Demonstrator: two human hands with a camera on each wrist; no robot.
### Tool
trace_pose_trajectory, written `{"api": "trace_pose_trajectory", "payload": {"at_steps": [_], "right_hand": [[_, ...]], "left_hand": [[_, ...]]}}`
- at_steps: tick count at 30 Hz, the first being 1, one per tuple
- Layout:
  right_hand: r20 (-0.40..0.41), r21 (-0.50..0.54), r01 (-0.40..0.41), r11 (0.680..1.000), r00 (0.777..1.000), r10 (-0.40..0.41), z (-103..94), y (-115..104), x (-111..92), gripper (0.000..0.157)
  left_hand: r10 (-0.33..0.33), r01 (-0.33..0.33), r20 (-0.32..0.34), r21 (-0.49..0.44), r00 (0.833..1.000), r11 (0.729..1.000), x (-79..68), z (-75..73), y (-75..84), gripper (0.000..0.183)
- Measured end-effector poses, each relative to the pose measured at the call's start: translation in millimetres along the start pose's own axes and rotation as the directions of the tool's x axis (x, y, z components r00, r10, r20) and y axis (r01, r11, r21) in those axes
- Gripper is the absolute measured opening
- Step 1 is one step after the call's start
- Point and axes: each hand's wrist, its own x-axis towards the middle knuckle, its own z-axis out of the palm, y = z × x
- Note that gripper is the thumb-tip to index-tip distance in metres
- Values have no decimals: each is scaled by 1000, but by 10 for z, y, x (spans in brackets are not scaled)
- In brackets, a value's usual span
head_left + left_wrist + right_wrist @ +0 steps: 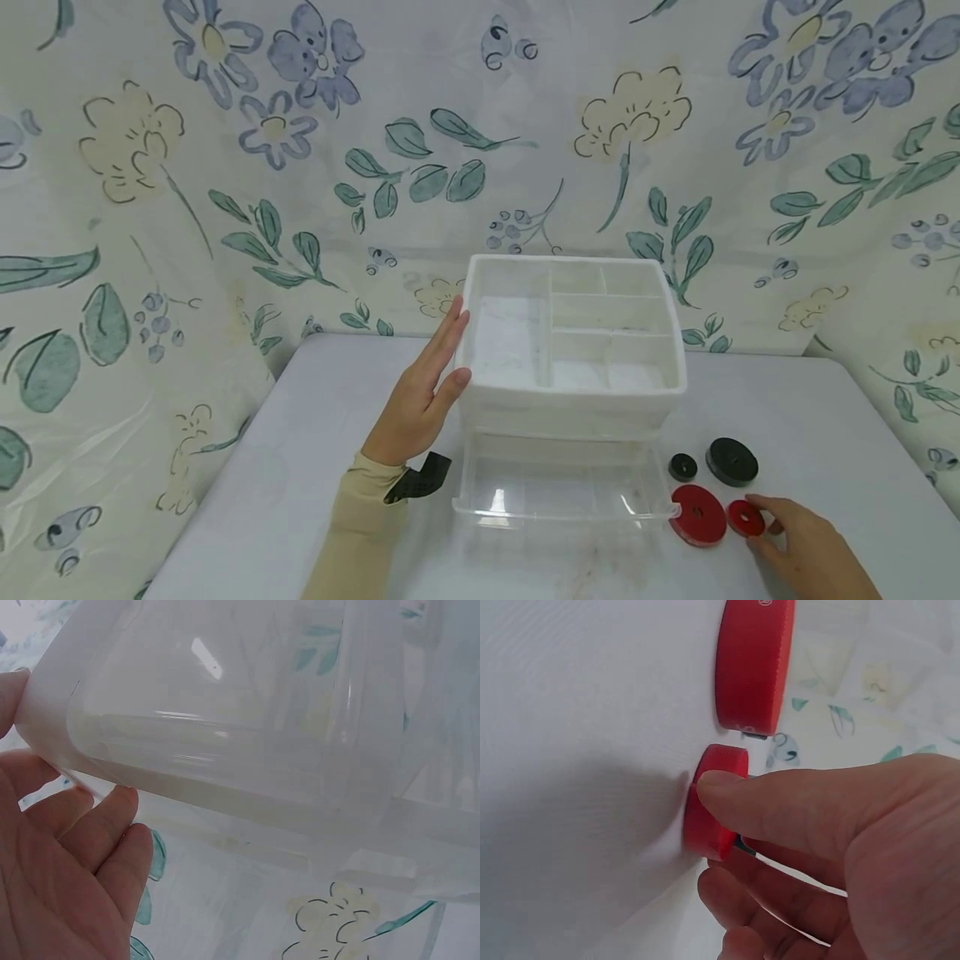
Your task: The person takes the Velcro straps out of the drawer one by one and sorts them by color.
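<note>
A white storage box point(573, 408) with a divided top tray point(510, 329) stands on the table, its clear drawer point(562, 479) pulled out at the front. My left hand point(416, 396) lies along the box's left side, fingers fairly straight; in the left wrist view its fingertips point(124, 799) touch the box's edge. At the lower right, my right hand point(813, 546) pinches a small red roll of tape point(712, 817) between thumb and fingers, its edge against the table. Beside it is a larger red roll of tape point(699, 518), partly behind the drawer's corner.
Behind the red rolls lie a small black roll point(682, 467) and a larger black roll point(732, 462). A flowered sheet point(420, 125) hangs behind the white table point(795, 400) and at both sides. A black strap point(423, 477) sticks out from the left wrist.
</note>
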Motion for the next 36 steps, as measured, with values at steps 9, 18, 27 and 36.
{"api": "trace_pose_trajectory", "payload": {"at_steps": [9,18,27,36], "right_hand": [[-143,-29,100,995,984,-103,-118,-89,-84,63],[-313,-26,168,985,935,-167,-164,-286,-241,59],[-363,1,205,979,912,-190,-202,-513,-376,61],[-413,25,225,974,890,-194,-194,-720,-467,58]], "left_hand": [[-1,1,2,1,1000,1000,18,4,-5,65],[-12,12,0,6,1000,1000,7,8,-8,64],[-3,3,5,2,1000,1000,29,2,2,63],[-20,20,5,6,1000,1000,9,-4,1,62]]}}
